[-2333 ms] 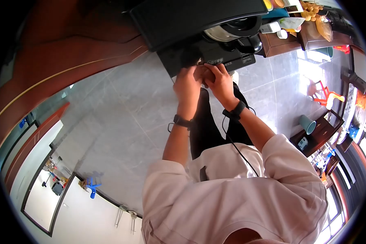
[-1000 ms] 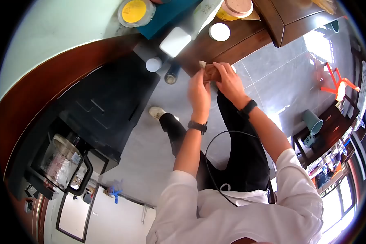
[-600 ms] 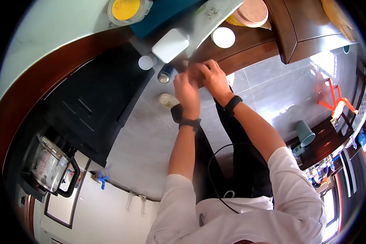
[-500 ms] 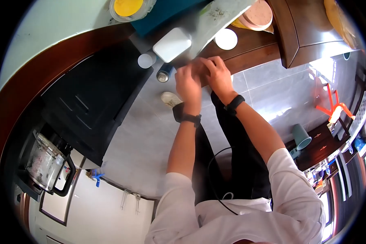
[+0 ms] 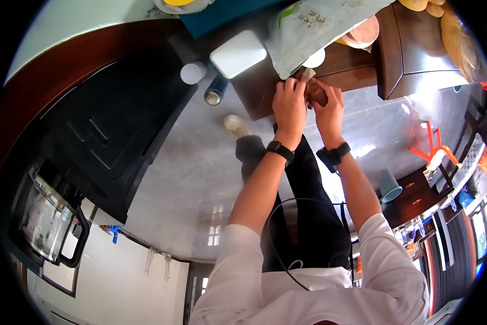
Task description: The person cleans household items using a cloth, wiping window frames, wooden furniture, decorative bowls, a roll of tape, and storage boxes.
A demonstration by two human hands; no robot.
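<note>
Left hand (image 5: pixel 289 108) and right hand (image 5: pixel 330 114) both pinch small brown item (image 5: pixel 316 97); grip best light, fingertips close to pale tip (image 5: pixel 309 73), wrists steady

Dark script (image 5: pixel 312 19) on pale bag (image 5: pixel 295 46), unreadable

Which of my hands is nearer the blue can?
Your left hand. It's to the right of the blue can, not touching it; your right hand is farther right, beyond the left.
</note>
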